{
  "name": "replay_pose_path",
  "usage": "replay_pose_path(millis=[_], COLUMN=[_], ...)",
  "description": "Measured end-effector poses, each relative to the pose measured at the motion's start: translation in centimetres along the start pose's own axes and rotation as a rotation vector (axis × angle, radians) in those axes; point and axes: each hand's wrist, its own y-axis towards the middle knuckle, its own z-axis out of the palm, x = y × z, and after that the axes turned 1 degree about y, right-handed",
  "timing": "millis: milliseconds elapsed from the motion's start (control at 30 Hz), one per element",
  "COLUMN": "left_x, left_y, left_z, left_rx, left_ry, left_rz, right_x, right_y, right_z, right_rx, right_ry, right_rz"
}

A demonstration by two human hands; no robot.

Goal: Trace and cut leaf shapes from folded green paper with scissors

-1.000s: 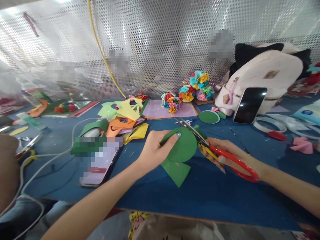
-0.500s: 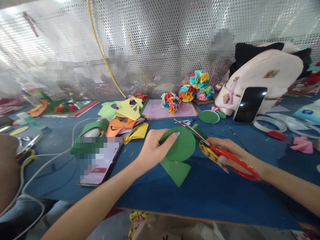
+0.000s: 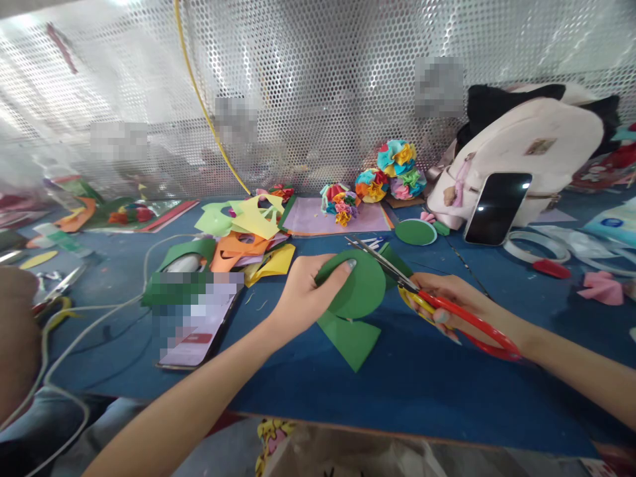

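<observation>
Pinching smooth round green paper (image 3: pixel 358 288), left hand (image 3: pixel 308 291) | right hand (image 3: pixel 442 308) clamped on slim-bladed metal scissors (image 3: pixel 437 302)

- I can read no words, brands, numbers or signs from here.
- Pale backpack (image 3: pixel 521 139), right: a small patch (image 3: pixel 541 146) on its front, its marking too small for me to read.
- Light-blue packet (image 3: pixel 609 225), right edge: a dark blue oval logo (image 3: pixel 614 225) with pale lettering, too blurred to make out.
- Lit phone (image 3: pixel 211 331), left: its screen is partly pixelated; I find nothing legible on the rest.
</observation>
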Motion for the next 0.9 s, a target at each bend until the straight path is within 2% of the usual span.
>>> replay_pose_path(millis=[333, 600, 767, 900], left_x=[0.0, 0.0, 0.0, 0.3], left_y=[0.0, 0.0, 0.0, -0.4], left_z=[0.0, 0.1, 0.2, 1.2], left_rx=[0.007, 0.013, 0.029, 0.108], left_ry=[-0.029, -0.038, -0.055, 0.108], left_rz=[-0.009, -0.026, -0.050, 0.032], right_x=[-0.6, -1.1, -0.8, -0.9], right_y=[-0.1, 0.0, 0.4, 0.6], right_z=[-0.2, -0.1, 0.0, 0.1], right_rx=[0.009, -0.094, -0.193, -0.213], right_ry=[-0.009, 0.011, 0.076, 0.011], right_rz=[0.044, 0.063, -0.021, -0.102])
